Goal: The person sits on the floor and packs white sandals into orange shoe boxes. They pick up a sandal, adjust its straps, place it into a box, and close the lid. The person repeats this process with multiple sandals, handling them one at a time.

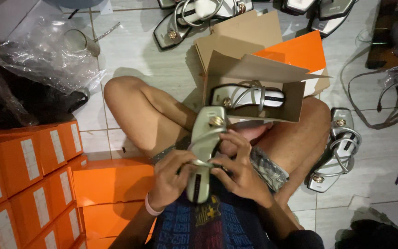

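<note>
Sandal (204,152) gripped by left hand (171,177) and right hand (240,170); steady heel, keep straps untwisted above box (254,94).

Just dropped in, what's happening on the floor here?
A person sits cross-legged on the tiled floor, holding a silver sandal in both hands: the left hand grips its heel end, the right hand is at its straps. In front of them an open cardboard box holds a matching sandal. Orange shoeboxes are stacked at their left, and more sandals lie around.

Open box (254,94) blocks ahead; orange boxes (28,157) left.
</note>
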